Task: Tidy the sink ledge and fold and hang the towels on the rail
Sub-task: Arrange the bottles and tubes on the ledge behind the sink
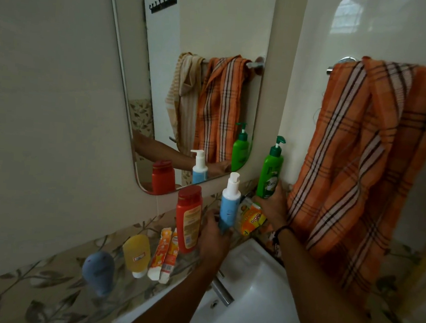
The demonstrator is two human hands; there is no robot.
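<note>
The left hand (214, 235), at the frame's centre, has its fingers curled round the lower body of a blue pump bottle (230, 204) and grasps it upright. Just right of it, the right hand (273, 205) wraps round the base of a green pump bottle (270, 171), also upright, by the wall corner. That makes two pump bottles, one in each hand. Between the hands lies an orange-and-yellow packet (250, 217), possibly more than one, as the crumpled wrapping is hard to separate.

Along the sink ledge (123, 292), running toward the lower left, stand one red bottle (188, 218), two orange-and-white tubes (158, 254) side by side, one yellow squeeze bottle (137, 254) on its cap, and one blue-grey container (98, 271).

At the right of the frame one orange plaid towel (361, 161) hangs bunched and unfolded over the rail (344, 63), its edge touching the right wrist. The mirror (124, 102), upper centre, reflects a second, beige striped towel (184, 94) beside it. The white sink (255, 281) and its tap (221, 288) sit at the bottom centre.
</note>
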